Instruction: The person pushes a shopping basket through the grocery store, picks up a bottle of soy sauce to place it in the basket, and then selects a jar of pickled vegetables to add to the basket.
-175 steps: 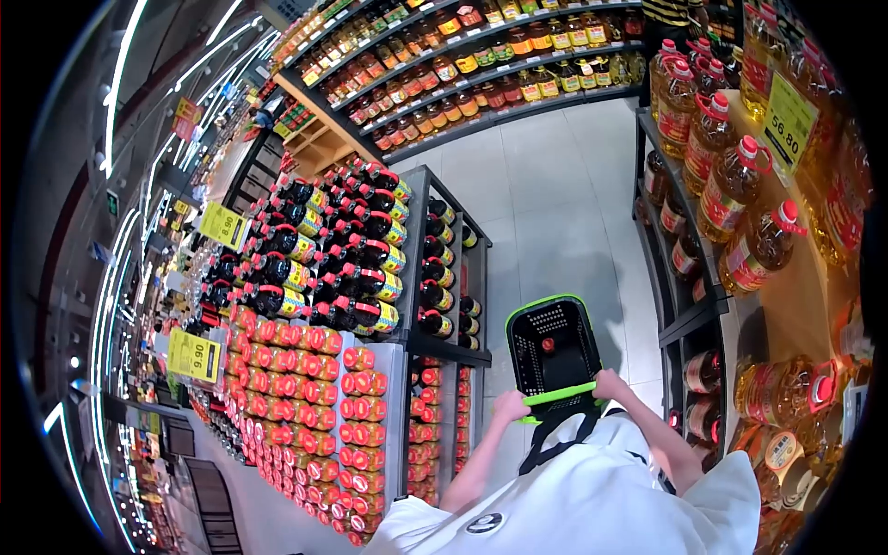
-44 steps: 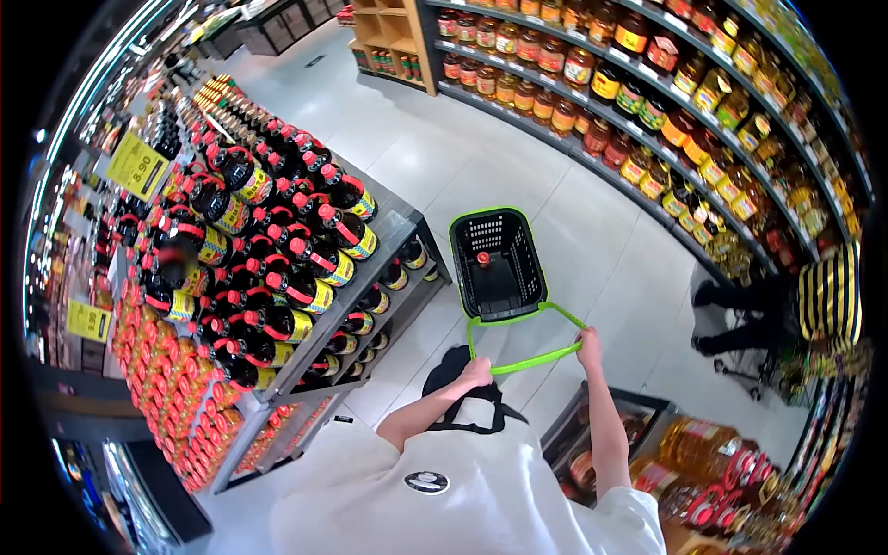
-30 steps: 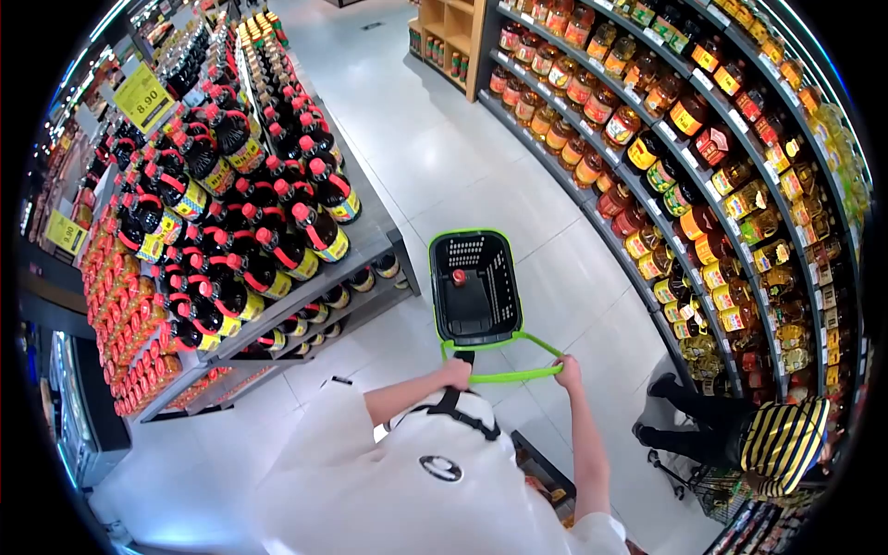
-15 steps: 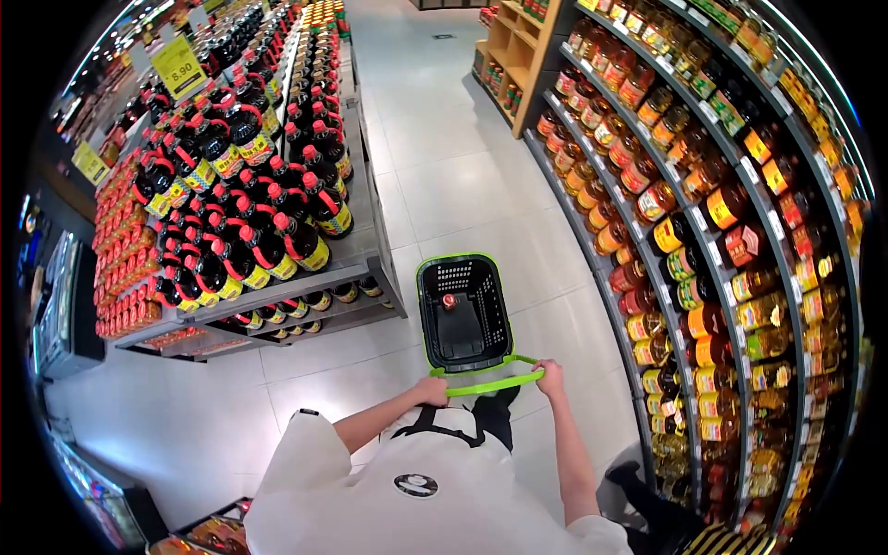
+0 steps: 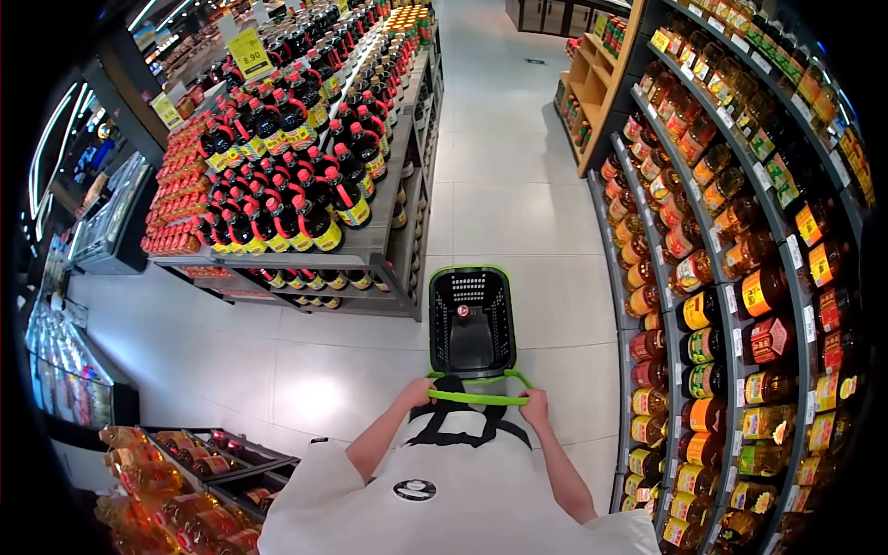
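Note:
A black shopping basket cart (image 5: 442, 324) with a green rim stands on the floor in front of me. Its green handle (image 5: 476, 399) runs across near my waist. My left hand (image 5: 416, 392) is wrapped round the handle's left end, and my right hand (image 5: 535, 407) grips the right end. Inside the basket lies one small item with a red and white round top (image 5: 462, 312); its kind is too small to tell.
On the left, a display stand (image 5: 370, 242) bears dark bottles with red caps (image 5: 314, 222) and a yellow price sign (image 5: 250, 54). Curved shelves of oil bottles (image 5: 763, 291) line the right. A wooden shelf (image 5: 597, 88) stands ahead right. Large oil bottles (image 5: 153, 476) are at lower left.
The view has turned, so the bottle display and right-hand shelves sit differently. The handle now lies nearly level, with both hands still on it. A person's dark leg at lower right has left view.

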A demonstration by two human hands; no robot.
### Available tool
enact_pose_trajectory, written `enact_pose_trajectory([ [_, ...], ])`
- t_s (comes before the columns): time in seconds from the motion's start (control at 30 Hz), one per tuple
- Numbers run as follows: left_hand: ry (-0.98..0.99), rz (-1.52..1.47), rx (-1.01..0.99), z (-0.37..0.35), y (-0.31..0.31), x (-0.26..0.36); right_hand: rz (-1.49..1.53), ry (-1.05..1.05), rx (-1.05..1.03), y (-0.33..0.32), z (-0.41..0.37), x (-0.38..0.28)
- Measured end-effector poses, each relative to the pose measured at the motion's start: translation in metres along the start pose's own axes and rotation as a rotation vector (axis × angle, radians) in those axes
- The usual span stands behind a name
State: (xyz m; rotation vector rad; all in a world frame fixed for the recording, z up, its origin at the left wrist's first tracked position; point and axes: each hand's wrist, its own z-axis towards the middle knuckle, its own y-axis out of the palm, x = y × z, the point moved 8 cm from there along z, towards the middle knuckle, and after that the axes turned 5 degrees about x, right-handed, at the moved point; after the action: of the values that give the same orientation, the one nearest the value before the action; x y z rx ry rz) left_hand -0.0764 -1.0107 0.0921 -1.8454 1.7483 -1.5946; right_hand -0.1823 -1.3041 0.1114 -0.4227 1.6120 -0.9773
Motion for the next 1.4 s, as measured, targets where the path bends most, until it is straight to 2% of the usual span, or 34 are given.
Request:
enact_pose_trajectory([
  [0.2,0.094,-0.037,0.307,-0.015,0.012,0.023,-0.023,-0.028,-0.075,-0.011,-0.004,0.017],
  [0.33,0.078,-0.091,0.422,0.006,0.028,-0.009,-0.075,0.032,-0.19,-0.006,0.004,0.024],
  [0.43,0.138,-0.039,0.366,0.017,0.016,-0.009,-0.135,0.058,-0.31,0.002,0.001,0.028],
  [0.5,0.134,0.083,0.184,0.02,0.001,0.007,-0.123,0.052,-0.325,0.007,0.0,0.028],
  [0.57,0.165,0.073,0.239,0.029,-0.011,0.009,-0.074,0.122,-0.303,0.012,0.004,0.031],
  [0.7,0.225,0.054,0.196,0.05,-0.021,0.006,-0.109,0.103,-0.327,0.01,0.017,0.019],
  [0.77,0.192,0.062,0.109,0.064,-0.029,0.005,-0.122,0.12,-0.337,0.001,0.025,0.006],
  [0.87,0.135,0.032,0.138,0.084,-0.033,-0.018,-0.115,0.168,-0.305,0.006,0.038,-0.008],
  [0.97,0.104,-0.025,0.102,0.08,-0.071,-0.001,-0.162,0.176,-0.259,0.017,0.051,-0.005],
  [1.0,0.08,-0.035,0.089,0.087,-0.073,-0.004,-0.194,0.167,-0.323,0.021,0.056,-0.005],
  [1.17,0.176,-0.149,0.059,0.106,-0.081,-0.009,-0.128,0.249,-0.263,0.016,0.066,-0.015],
  [1.23,0.247,-0.211,0.127,0.106,-0.099,-0.012,-0.157,0.269,-0.211,0.017,0.073,-0.03],
  [1.4,0.176,-0.203,0.132,0.127,-0.125,-0.023,-0.1,0.265,-0.128,0.037,0.104,-0.034],
])
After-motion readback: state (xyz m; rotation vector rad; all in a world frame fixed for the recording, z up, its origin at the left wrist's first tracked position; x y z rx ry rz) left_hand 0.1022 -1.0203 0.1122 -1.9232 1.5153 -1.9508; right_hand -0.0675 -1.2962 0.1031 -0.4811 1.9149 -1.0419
